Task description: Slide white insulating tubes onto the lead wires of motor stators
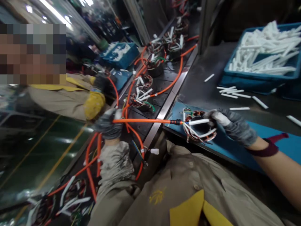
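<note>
An orange cable (145, 121) runs straight across the middle, and my left hand (109, 124), in a grey glove, is closed round its left end. The cable's other end, with a black sleeve, joins a motor stator (199, 138) wound with copper wire, lying on a blue mat (235, 141). White sleeved wires spread over the stator. At its right side my right hand (225, 122), gloved in grey with white fingertips, pinches a white sleeve (199, 121) near its end. The right fingertips partly hide the tip of that sleeve.
At right stands a blue bin (258, 84) full of white tubes, with several loose tubes (231, 91) before it. Several stators (141, 97) with orange cables line the conveyor (164, 75). At left are a co-worker's gloved hand (103, 83) and another blue bin (119, 55).
</note>
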A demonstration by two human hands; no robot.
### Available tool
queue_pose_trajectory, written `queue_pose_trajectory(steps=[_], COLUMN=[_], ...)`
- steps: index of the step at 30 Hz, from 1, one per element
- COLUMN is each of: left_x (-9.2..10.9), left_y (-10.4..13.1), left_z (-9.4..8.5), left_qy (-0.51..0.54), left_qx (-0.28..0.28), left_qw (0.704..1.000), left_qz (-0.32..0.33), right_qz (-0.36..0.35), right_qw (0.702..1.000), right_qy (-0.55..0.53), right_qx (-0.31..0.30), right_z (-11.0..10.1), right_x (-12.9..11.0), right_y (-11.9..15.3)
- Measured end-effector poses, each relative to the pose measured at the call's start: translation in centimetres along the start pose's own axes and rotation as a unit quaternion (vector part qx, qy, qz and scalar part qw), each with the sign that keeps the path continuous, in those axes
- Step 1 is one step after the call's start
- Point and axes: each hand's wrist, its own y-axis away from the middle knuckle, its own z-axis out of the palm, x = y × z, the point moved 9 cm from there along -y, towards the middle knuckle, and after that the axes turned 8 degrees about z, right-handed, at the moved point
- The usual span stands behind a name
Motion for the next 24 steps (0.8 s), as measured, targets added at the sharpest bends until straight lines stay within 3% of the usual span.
queue_pose_trajectory(steps=[2, 4, 6, 9, 11, 14, 17, 20, 24], left_x=[-0.3, 0.2, 1.2, 2.9, 4.6, 7.0, 10.4, 16.9, 27.3], left_y=[-1.0, -1.4, -1.5, -2.0, -3.4, -7.2, -9.4, -7.2, -1.3], left_z=[0.9, 2.1, 2.1, -1.2, -2.7, -0.8, 2.6, 5.0, 6.6], left_qy=[-0.024, -0.025, -0.017, -0.024, -0.019, 0.016, 0.055, 0.157, 0.368], left_qx=[0.044, 0.049, 0.052, 0.126, 0.141, 0.047, -0.087, -0.224, -0.300], left_qw=[0.999, 0.998, 0.998, 0.992, 0.987, 0.988, 0.975, 0.914, 0.786], left_qz=[-0.008, -0.005, -0.002, 0.021, 0.075, 0.145, 0.199, 0.298, 0.397], right_qz=[-0.002, -0.006, 0.002, -0.001, -0.012, -0.023, -0.019, -0.021, -0.014], right_qw=[0.999, 0.997, 0.994, 0.991, 0.989, 0.986, 0.987, 0.996, 0.995], right_qy=[0.024, 0.052, 0.073, 0.097, 0.114, 0.117, 0.101, 0.047, -0.091], right_qx=[0.024, 0.050, 0.076, 0.087, 0.089, 0.113, 0.126, 0.067, -0.025], right_z=[-0.6, -1.4, -2.1, -2.4, -2.4, -3.2, -4.8, -5.5, -5.2], right_x=[0.2, 0.5, 1.1, 1.4, 1.2, 0.9, 1.3, 1.8, 2.2], right_y=[0.0, 0.1, 0.1, 0.0, -0.1, -0.1, 0.6, 1.6, 2.4])
